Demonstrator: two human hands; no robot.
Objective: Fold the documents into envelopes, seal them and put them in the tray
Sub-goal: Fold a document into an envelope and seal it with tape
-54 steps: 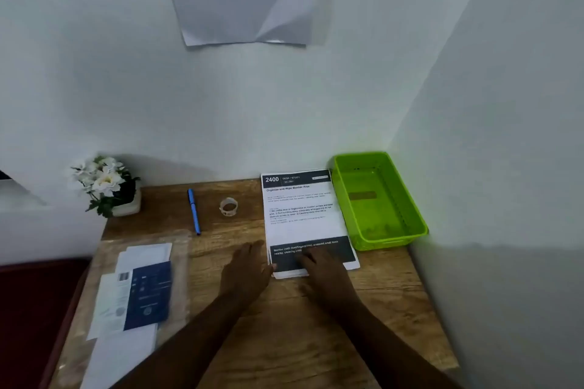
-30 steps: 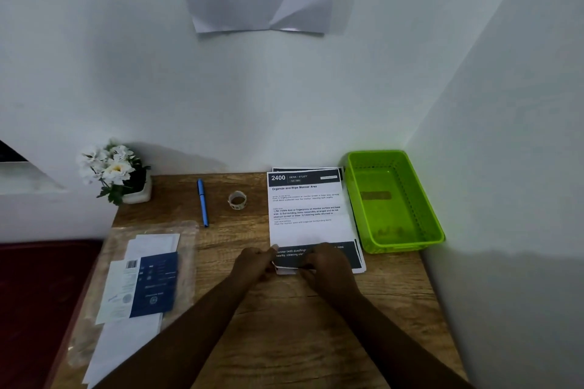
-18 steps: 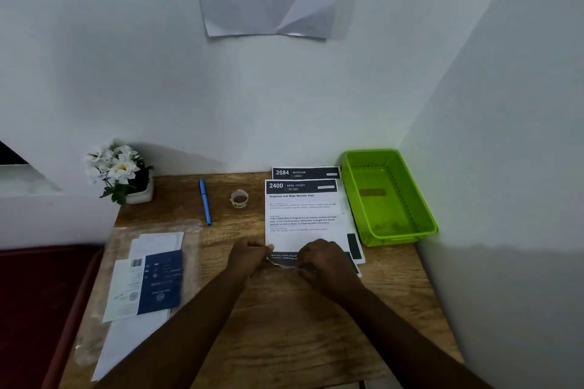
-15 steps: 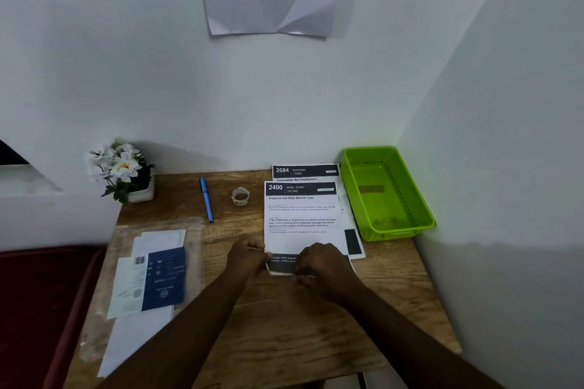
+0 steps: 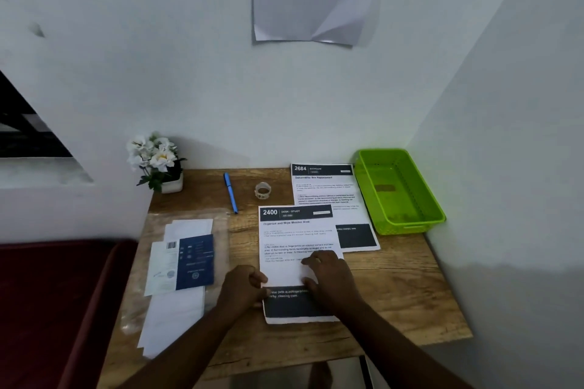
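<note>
Top document [image 5: 297,249], headed "2400", white sheet with black bands at top and bottom, lies flat on the worktop [image 5: 395,294] just left of and nearer than the tray [image 5: 399,193], partly overlapping a second document [image 5: 328,193] headed "2684" that sits right against the tray's left wall. Left hand [image 5: 241,289] pinches the top sheet's left edge low down, grip closed on the paper. Right hand [image 5: 328,278] rests on the sheet's lower middle, fingers curled, thumb at the black band; cannot tell if it grips or just presses. Tray is green, empty bar a small label on its floor, wedged in the corner against both walls. Bare worktop right of the sheet, nearer than the tray. Well left of the tray: envelopes [image 5: 177,268] in a clear bag, pen [image 5: 230,193], tape roll [image 5: 263,191], flower pot [image 5: 159,164]. Body text too blurred to read; the second sheet's lower left is covered.
</note>
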